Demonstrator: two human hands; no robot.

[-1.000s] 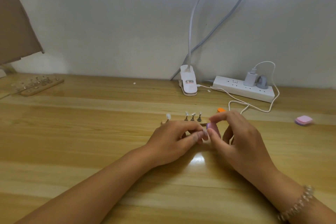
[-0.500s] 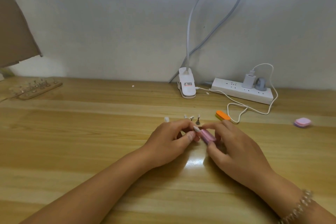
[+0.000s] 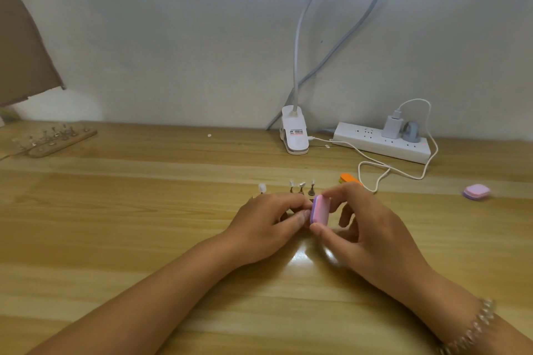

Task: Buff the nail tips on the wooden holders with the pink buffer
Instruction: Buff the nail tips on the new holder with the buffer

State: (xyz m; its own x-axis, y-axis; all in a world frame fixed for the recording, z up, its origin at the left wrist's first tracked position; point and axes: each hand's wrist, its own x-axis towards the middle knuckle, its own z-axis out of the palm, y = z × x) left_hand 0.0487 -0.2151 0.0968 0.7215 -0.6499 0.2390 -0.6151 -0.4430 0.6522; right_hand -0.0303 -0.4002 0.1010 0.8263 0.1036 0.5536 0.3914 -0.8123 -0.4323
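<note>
Between fingers (image 3: 337, 195) of right hand (image 3: 372, 229), pink buffer (image 3: 320, 209) beside left hand (image 3: 266, 223)

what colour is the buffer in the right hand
The buffer has a pink face and a purple edge; head view shows it.

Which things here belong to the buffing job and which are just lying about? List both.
Job: pink buffer, pinched in the right hand; left hand beside it; nail tips on stands; far wooden holder.
Lying about: orange buffer, second pink block, power strip, lamp clamp, white cable.
</note>
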